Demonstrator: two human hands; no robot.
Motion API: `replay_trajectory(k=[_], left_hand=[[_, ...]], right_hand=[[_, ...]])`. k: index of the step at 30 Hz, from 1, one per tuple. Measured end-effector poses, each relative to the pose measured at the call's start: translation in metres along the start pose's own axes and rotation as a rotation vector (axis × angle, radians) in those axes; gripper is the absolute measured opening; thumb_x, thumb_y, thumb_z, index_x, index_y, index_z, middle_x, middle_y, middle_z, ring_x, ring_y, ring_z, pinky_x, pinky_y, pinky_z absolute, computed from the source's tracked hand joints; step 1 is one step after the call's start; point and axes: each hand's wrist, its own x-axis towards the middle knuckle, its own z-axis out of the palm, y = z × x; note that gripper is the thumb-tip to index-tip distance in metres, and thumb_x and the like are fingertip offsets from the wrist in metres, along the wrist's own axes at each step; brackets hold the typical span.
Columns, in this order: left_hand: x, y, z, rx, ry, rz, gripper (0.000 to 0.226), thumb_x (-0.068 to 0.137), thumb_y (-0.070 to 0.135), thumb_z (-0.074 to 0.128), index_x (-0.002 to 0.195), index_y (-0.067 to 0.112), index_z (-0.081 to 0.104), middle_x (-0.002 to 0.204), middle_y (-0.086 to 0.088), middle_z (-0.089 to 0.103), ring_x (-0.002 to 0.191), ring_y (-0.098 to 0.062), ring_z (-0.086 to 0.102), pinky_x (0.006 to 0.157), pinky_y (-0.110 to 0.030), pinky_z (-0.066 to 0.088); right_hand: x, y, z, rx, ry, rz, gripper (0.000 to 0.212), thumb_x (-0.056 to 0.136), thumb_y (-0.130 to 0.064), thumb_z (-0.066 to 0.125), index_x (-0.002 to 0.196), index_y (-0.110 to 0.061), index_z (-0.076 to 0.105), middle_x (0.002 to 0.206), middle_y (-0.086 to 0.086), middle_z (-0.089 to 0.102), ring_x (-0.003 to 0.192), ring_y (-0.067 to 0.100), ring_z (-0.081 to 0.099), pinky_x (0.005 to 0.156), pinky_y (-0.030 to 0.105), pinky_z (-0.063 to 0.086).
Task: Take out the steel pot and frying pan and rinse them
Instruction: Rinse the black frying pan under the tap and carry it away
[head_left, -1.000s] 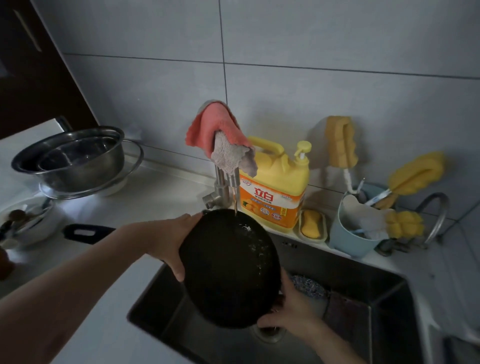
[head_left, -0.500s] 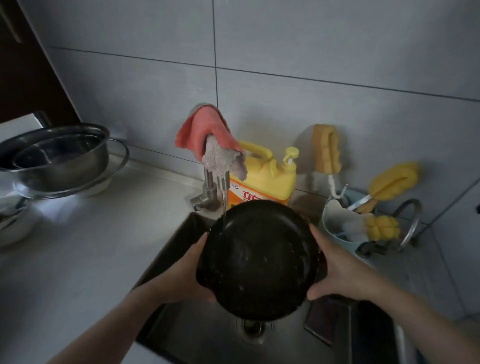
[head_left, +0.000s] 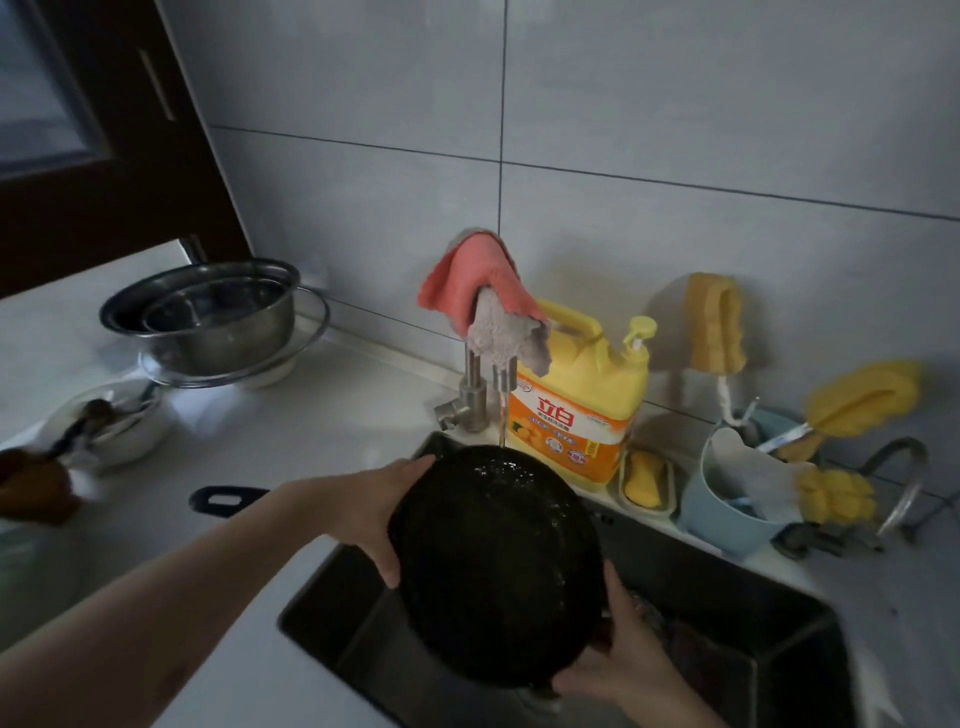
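I hold the black frying pan (head_left: 498, 566) tilted over the dark sink (head_left: 737, 613), its round side facing me. A thin stream from the steel faucet (head_left: 475, 400) hits the pan's upper edge. My left hand (head_left: 384, 512) grips the pan's left rim and my right hand (head_left: 618, 660) holds its lower right rim. The pan's black handle (head_left: 226, 500) sticks out left behind my forearm. The steel pot (head_left: 208, 317) sits on a glass lid at the counter's back left.
A pink and grey cloth (head_left: 488, 306) drapes over the faucet. Yellow detergent jug (head_left: 582, 400), soap dish (head_left: 647, 480), blue cup (head_left: 732, 504) with yellow sponges line the sink's back edge. A bowl with utensils (head_left: 111, 423) sits at left. Scrubber lies in the sink.
The pan has swung back left and turned, its handle showing at the left again. My right hand dropped from the right rim to the lower right rim. The view shifted.
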Motion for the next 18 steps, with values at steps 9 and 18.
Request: replay_trajectory(k=[9, 18], left_hand=[[0.004, 0.016, 0.051, 0.055, 0.291, 0.016, 0.145, 0.058, 0.051, 0.084, 0.144, 0.036, -0.032, 0.159, 0.004, 0.011, 0.131, -0.015, 0.042, 0.107, -0.031, 0.039], [0.010, 0.058, 0.110, 0.172, 0.650, 0.137, 0.134, 0.072, 0.054, 0.077, 0.145, 0.029, -0.032, 0.153, -0.015, 0.029, 0.099, -0.018, 0.066, 0.076, -0.021, 0.053]], right_hand=[[-0.003, -0.028, -0.039, -0.226, 0.160, -0.239, 0.144, 0.042, -0.051, 0.096, 0.149, -0.054, -0.002, 0.150, -0.027, 0.033, 0.140, -0.001, 0.031, 0.116, 0.036, 0.030], [-0.043, -0.011, -0.081, -0.622, 0.444, -0.280, 0.141, 0.061, -0.030, 0.092, 0.148, -0.047, -0.018, 0.161, -0.011, 0.012, 0.143, 0.008, 0.025, 0.114, 0.030, 0.030]])
